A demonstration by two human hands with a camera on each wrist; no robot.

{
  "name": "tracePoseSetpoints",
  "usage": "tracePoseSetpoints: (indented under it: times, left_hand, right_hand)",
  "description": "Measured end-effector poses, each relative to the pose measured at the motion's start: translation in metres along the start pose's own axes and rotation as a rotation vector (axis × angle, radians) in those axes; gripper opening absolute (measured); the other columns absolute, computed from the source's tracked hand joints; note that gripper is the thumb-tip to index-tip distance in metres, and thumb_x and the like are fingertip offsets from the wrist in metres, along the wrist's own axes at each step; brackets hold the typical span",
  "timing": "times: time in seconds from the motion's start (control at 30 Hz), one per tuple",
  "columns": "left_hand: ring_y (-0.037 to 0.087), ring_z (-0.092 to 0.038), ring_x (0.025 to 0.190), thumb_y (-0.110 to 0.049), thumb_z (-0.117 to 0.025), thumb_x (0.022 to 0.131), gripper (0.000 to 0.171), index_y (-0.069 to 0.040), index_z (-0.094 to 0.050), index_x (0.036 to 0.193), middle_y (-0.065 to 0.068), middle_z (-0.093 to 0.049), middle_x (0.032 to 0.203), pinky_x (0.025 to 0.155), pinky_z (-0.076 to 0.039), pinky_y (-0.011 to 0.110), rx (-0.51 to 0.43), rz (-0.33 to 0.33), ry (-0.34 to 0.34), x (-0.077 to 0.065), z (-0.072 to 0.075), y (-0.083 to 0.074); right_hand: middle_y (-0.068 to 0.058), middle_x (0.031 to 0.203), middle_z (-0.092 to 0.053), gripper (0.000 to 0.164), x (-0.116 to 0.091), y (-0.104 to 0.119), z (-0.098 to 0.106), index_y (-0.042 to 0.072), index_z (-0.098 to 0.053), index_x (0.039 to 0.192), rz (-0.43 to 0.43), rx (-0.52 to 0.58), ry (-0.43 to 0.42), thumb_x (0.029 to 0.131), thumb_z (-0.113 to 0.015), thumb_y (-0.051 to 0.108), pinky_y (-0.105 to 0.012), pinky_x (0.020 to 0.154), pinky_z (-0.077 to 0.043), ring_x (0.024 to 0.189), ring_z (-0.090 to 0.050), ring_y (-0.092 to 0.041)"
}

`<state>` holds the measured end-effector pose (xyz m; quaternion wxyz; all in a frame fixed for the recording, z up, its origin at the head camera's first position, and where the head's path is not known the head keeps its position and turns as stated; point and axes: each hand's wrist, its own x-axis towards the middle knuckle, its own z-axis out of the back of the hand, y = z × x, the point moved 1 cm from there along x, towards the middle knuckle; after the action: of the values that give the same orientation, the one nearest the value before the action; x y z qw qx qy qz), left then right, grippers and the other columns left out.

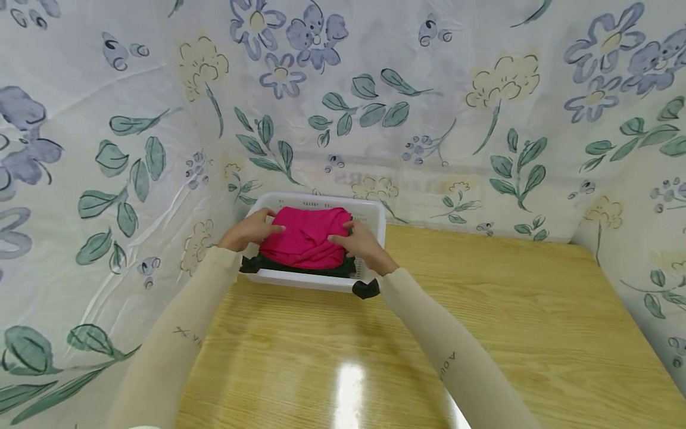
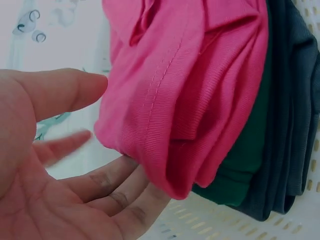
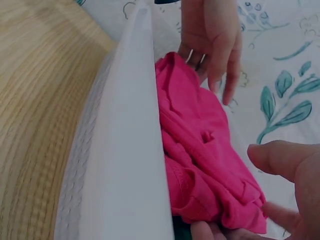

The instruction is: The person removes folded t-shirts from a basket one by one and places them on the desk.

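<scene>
A folded pink garment [image 1: 305, 237] lies on top of a stack in a white plastic basket [image 1: 305, 282]. Beneath it are a green garment [image 2: 235, 180] and dark garments [image 2: 295, 110], seen best in the left wrist view. My left hand [image 1: 252, 229] is at the stack's left side, fingers extended against the pink folds and thumb apart. On the opposite side, my right hand [image 1: 361, 243] has its thumb raised and its fingertips at the pink cloth's edge. The garments partly hide the right fingers in the right wrist view [image 3: 295, 195].
Black pieces [image 1: 366, 289] are on the basket's front corners. The basket stands at the back left of a wooden table [image 1: 482, 310]. Floral cloth [image 1: 375, 137] hangs behind and on both sides, close to the basket's left and back.
</scene>
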<state>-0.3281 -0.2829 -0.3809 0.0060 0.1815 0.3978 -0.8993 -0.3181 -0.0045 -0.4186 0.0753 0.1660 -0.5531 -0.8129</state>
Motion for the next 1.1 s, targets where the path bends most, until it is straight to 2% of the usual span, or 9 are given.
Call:
tracePoseSetpoints:
  times: [0.17, 0.37, 0.5, 0.6, 0.73, 0.87, 0.97, 1.03, 1.1]
  left_hand:
    - [0.039, -0.044, 0.129, -0.019, -0.055, 0.107, 0.068, -0.008, -0.02, 0.163, 0.027, -0.018, 0.164, 0.103, -0.046, 0.052, -0.039, -0.038, 0.0, 0.004, 0.0, 0.001]
    - [0.036, -0.041, 0.129, -0.015, -0.055, 0.107, 0.058, -0.006, -0.033, 0.16, 0.026, -0.016, 0.165, 0.102, -0.046, 0.048, -0.062, -0.026, 0.042, 0.003, 0.0, 0.005]
    - [0.032, -0.048, 0.116, -0.011, -0.057, 0.105, 0.058, -0.006, -0.036, 0.158, 0.026, -0.017, 0.164, 0.091, -0.05, 0.036, -0.063, -0.028, 0.044, 0.004, -0.001, 0.005]
    - [0.025, -0.049, 0.102, -0.007, -0.058, 0.103, 0.058, -0.005, -0.038, 0.158, 0.026, -0.021, 0.162, 0.079, -0.047, 0.028, -0.071, -0.045, 0.037, 0.005, -0.001, 0.004]
    - [0.013, -0.036, 0.072, -0.005, -0.06, 0.101, 0.057, -0.005, -0.042, 0.155, 0.023, -0.026, 0.154, 0.064, -0.035, 0.024, -0.09, -0.055, 0.053, 0.005, -0.002, 0.006]
    - [0.008, -0.025, 0.058, -0.005, -0.062, 0.101, 0.054, -0.005, -0.046, 0.152, 0.021, -0.03, 0.147, 0.059, -0.03, 0.024, -0.099, -0.059, 0.056, 0.005, -0.002, 0.009]
    - [0.012, -0.035, 0.07, -0.006, -0.064, 0.1, 0.052, -0.004, -0.049, 0.15, 0.023, -0.031, 0.149, 0.064, -0.033, 0.025, -0.087, -0.077, 0.043, 0.007, -0.002, 0.009]
    - [0.019, -0.041, 0.09, -0.006, -0.065, 0.099, 0.052, -0.003, -0.05, 0.149, 0.024, -0.028, 0.155, 0.071, -0.035, 0.027, -0.082, -0.078, 0.036, 0.009, -0.002, 0.008]
    - [0.028, -0.037, 0.112, -0.007, -0.066, 0.098, 0.053, -0.003, -0.05, 0.148, 0.024, -0.024, 0.16, 0.08, -0.037, 0.03, -0.088, -0.067, 0.034, 0.009, -0.003, 0.008]
  right_hand:
    - [-0.01, 0.158, -0.039, 0.064, 0.006, -0.003, -0.002, 0.017, -0.044, 0.155, 0.039, 0.074, 0.045, 0.099, -0.072, 0.03, -0.042, 0.093, -0.056, 0.12, -0.061, -0.029]
    - [-0.009, 0.156, -0.041, 0.057, 0.011, -0.005, -0.005, 0.02, -0.051, 0.151, 0.051, 0.093, 0.078, 0.098, -0.073, 0.027, -0.048, 0.098, -0.053, 0.124, -0.057, -0.029]
    - [-0.01, 0.15, -0.047, 0.056, 0.013, -0.006, -0.009, 0.017, -0.053, 0.149, 0.033, 0.152, 0.048, 0.097, -0.074, 0.022, -0.048, 0.099, -0.052, 0.121, -0.058, -0.028]
    - [-0.01, 0.148, -0.05, 0.057, 0.014, -0.004, -0.014, 0.015, -0.055, 0.148, 0.035, 0.148, -0.003, 0.095, -0.076, 0.019, -0.046, 0.101, -0.051, 0.121, -0.056, -0.028]
    - [-0.01, 0.15, -0.049, 0.057, 0.014, -0.003, -0.018, 0.017, -0.055, 0.147, 0.026, 0.1, -0.022, 0.093, -0.077, 0.019, -0.046, 0.105, -0.047, 0.127, -0.05, -0.029]
    - [-0.009, 0.149, -0.049, 0.056, 0.014, -0.003, -0.02, 0.017, -0.055, 0.146, 0.011, 0.124, -0.015, 0.094, -0.077, 0.02, -0.048, 0.107, -0.045, 0.13, -0.048, -0.03]
    - [-0.01, 0.148, -0.05, 0.055, 0.017, -0.002, -0.02, 0.015, -0.057, 0.144, 0.023, 0.137, -0.036, 0.094, -0.077, 0.018, -0.047, 0.107, -0.045, 0.128, -0.05, -0.029]
    - [-0.01, 0.147, -0.051, 0.054, 0.018, -0.002, -0.02, 0.013, -0.058, 0.143, 0.029, 0.136, -0.046, 0.093, -0.077, 0.016, -0.046, 0.106, -0.046, 0.126, -0.05, -0.028]
    - [-0.01, 0.145, -0.052, 0.053, 0.019, -0.001, -0.019, 0.011, -0.059, 0.141, 0.036, 0.127, -0.051, 0.092, -0.078, 0.012, -0.043, 0.103, -0.048, 0.124, -0.05, -0.026]
